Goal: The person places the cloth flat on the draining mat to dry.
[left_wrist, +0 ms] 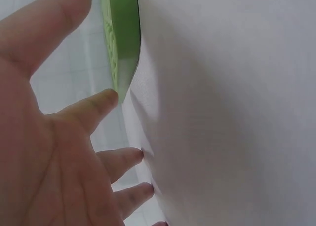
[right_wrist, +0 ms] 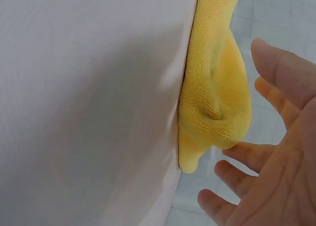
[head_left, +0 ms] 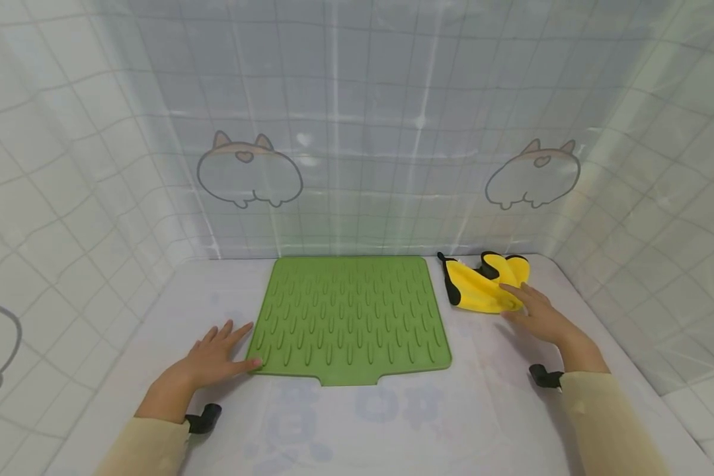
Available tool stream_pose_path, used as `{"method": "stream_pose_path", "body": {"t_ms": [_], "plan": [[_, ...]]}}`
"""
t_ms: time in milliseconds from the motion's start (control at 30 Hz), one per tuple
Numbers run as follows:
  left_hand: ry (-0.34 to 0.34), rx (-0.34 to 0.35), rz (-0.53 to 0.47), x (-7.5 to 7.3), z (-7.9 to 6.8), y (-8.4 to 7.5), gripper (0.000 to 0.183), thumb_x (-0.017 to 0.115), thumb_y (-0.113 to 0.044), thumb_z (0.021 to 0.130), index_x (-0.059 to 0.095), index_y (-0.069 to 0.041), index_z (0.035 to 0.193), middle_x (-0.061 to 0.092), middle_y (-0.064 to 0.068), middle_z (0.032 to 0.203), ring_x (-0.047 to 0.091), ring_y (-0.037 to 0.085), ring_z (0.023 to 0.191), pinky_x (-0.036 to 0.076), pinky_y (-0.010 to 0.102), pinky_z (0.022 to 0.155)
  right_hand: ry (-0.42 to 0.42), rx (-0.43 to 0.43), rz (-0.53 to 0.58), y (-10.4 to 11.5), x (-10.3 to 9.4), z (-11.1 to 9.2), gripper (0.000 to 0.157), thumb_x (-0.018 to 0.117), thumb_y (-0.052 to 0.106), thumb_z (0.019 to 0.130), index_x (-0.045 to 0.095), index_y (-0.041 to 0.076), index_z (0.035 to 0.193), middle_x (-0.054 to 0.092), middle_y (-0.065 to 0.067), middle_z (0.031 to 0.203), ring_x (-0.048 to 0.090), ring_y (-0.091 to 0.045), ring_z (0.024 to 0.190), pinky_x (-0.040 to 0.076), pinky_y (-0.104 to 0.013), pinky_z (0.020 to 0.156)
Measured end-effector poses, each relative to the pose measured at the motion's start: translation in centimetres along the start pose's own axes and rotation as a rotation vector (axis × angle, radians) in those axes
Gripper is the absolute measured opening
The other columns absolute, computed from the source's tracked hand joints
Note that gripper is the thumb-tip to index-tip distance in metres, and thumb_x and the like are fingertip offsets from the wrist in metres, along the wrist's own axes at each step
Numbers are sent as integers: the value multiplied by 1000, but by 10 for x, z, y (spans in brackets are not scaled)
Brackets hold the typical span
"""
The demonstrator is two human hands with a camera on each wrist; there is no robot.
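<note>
A green ridged mat (head_left: 349, 377) with a tab at its front edge lies flat on the white table. My left hand (head_left: 211, 360) is spread at the mat's near left corner. Its thumb is over the mat's edge, while other fingertips rest on the table in the left wrist view. To the right of the mat lies a crumpled yellow cloth (head_left: 478, 291) with black trim, plush in the right wrist view. My right hand (head_left: 538, 317) is at the cloth's near right side, fingers loosely extended. One fingertip appears to touch the cloth (right_wrist: 212, 102); nothing is gripped.
The white table (head_left: 357, 436) has faint blue printing near its front. Translucent gridded curtains (head_left: 363, 132) with cartoon animal drawings stand behind the table and at both sides. A black strap mount sits on each wrist, below cream sleeves (head_left: 607, 423).
</note>
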State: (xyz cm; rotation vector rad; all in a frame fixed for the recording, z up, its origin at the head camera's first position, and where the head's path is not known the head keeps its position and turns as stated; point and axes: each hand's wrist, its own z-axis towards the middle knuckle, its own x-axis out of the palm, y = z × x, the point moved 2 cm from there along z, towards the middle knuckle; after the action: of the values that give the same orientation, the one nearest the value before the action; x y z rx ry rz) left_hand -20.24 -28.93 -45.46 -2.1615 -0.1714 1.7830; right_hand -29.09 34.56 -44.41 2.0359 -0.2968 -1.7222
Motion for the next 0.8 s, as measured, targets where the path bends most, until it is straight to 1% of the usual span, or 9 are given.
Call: {"method": "stream_pose_path", "body": {"t_ms": [167,400,500,633,800], "plan": [[19,-8,5,0,2,-2,95,65,-64,86,36,-4,153,19,43,153,13,68,137,17,81,102,4,32,11,0,0,4,70,60,45,99,34,15,156,7,-38,158,5,-60,142,10,-83,101],[27,-9,28,1,4,-3,98,67,-66,84,35,-5,154,19,44,152,13,69,136,18,83,101,6,12,20,-4,1,5,63,60,43,99,44,10,151,16,-38,157,8,-60,142,11,-81,103],[28,-5,33,2,5,-2,98,68,-65,84,35,-5,154,20,44,152,14,70,135,18,83,100,8,2,20,-6,1,7,60,60,40,100,45,9,149,20,-37,156,12,-60,141,12,-79,105],[34,-12,31,3,6,-2,99,70,-65,82,35,-5,154,19,45,152,13,70,135,17,83,100,6,0,17,-7,0,11,58,59,37,101,45,9,150,29,-33,154,20,-57,140,17,-76,107],[43,-14,31,3,6,-2,100,70,-65,81,35,-6,154,19,44,152,13,70,136,17,83,100,-16,66,12,-8,-2,14,54,59,31,101,47,9,149,37,-31,151,28,-55,137,22,-75,106]]}}
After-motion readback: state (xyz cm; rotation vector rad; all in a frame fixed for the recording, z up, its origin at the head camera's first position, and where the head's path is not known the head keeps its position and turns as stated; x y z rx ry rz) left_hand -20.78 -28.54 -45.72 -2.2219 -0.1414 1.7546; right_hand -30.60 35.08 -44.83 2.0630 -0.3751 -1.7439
